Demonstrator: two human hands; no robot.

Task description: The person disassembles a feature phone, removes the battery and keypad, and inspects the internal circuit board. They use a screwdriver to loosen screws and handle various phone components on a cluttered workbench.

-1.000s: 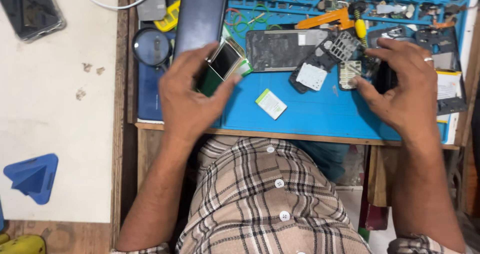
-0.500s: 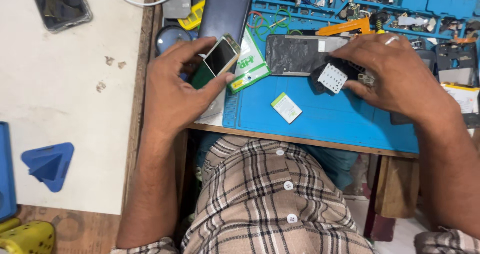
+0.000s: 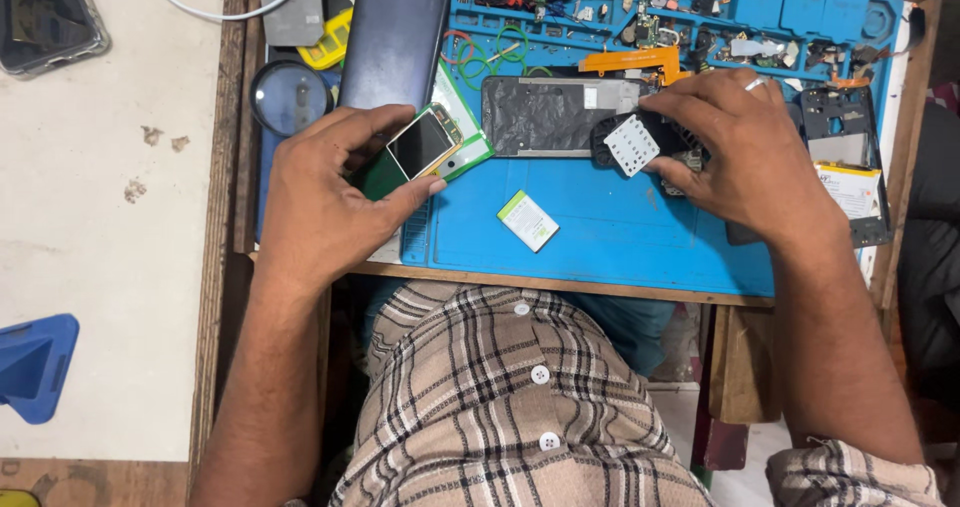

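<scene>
Blue mat [image 3: 620, 237] crowded: battery [image 3: 528, 220], magnifier [image 3: 290, 97], phone frame [image 3: 555, 115].

Small battery [image 3: 528, 220] on the mat [image 3: 620, 242] between both hands — phone frame [image 3: 555, 115] behind it; magnifier [image 3: 289, 97] far left.

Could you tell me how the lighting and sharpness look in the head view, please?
Head view: soft, even light, with only faint shadows under the left hand and right hand; mild sheen on the small screen and dark phone; the blue mat is sharp; the shirt is slightly soft.
</scene>
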